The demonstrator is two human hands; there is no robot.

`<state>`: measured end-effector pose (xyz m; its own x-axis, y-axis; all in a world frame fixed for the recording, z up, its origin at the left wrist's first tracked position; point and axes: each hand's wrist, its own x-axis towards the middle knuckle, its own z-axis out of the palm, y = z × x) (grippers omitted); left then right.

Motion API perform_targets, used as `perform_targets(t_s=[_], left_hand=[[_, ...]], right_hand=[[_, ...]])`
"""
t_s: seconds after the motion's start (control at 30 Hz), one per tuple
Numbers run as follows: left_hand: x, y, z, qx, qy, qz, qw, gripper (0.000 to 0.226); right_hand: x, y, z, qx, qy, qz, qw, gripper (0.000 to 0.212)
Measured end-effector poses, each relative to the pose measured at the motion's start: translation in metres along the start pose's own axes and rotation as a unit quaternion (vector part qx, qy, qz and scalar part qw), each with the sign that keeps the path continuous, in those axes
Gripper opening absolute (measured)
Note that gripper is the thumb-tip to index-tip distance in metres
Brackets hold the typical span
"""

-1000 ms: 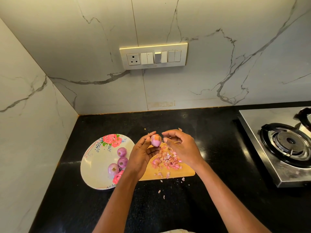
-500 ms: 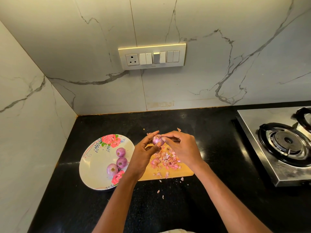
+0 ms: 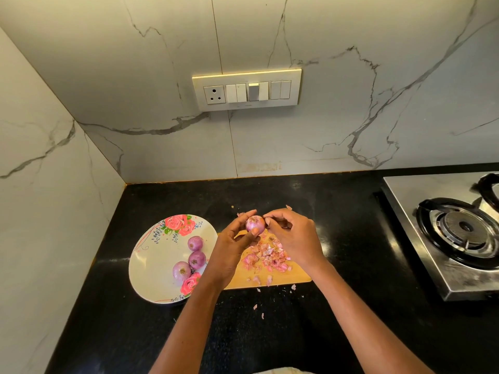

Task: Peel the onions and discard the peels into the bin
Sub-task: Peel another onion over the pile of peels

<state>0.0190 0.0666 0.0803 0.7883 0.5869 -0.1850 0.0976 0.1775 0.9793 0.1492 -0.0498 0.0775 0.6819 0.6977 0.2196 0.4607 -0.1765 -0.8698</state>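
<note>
My left hand holds one small onion above the far end of the board, fingers curled round its far side, thumb pressed on its near side. My right hand is close against it from the right, fingers curled, fingertips at the onion's right edge; whether they pinch a bit of skin I cannot tell. Onion is pink-purple with a pale patch on top. Below the hands, a heap of peels lies on the board, pink and tan. Loose scraps lie on the black counter near the board's front edge, a few more beyond the hands. Left of the board, touching or just overlapping it, a flowered plate carries three onions, grouped at its right side. Stove at far right, well apart from the board. Switch panel on the marble wall behind.
</note>
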Motion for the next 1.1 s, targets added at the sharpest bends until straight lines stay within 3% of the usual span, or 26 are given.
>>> perform_targets(t_s=[0.17,0.47,0.77,0.97,1.1], left_hand=[[0.0029,-0.0022,-0.0003,0.019,0.020,0.011,1.000,0.046],[0.0043,-0.0060,-0.0009,0.073,0.052,0.025,0.996,0.041],[0.0023,-0.0082,0.0004,0.058,0.054,0.036,0.996,0.041],[0.0019,-0.0044,-0.0009,0.045,0.044,0.037,0.997,0.041],[0.0028,-0.0040,-0.0006,0.044,0.050,0.037,0.997,0.041]], right_hand=[[0.0014,-0.0073,-0.0010,0.061,-0.015,0.018,0.998,0.024],[-0.0013,-0.0046,0.0014,0.019,-0.004,0.003,1.000,0.032],[0.0017,-0.0069,0.0008,-0.028,-0.005,-0.013,1.000,0.039],[0.0052,-0.0005,-0.0052,0.009,0.019,0.022,1.000,0.035],[0.0034,-0.0057,-0.0048,0.055,-0.025,0.021,0.998,0.037]])
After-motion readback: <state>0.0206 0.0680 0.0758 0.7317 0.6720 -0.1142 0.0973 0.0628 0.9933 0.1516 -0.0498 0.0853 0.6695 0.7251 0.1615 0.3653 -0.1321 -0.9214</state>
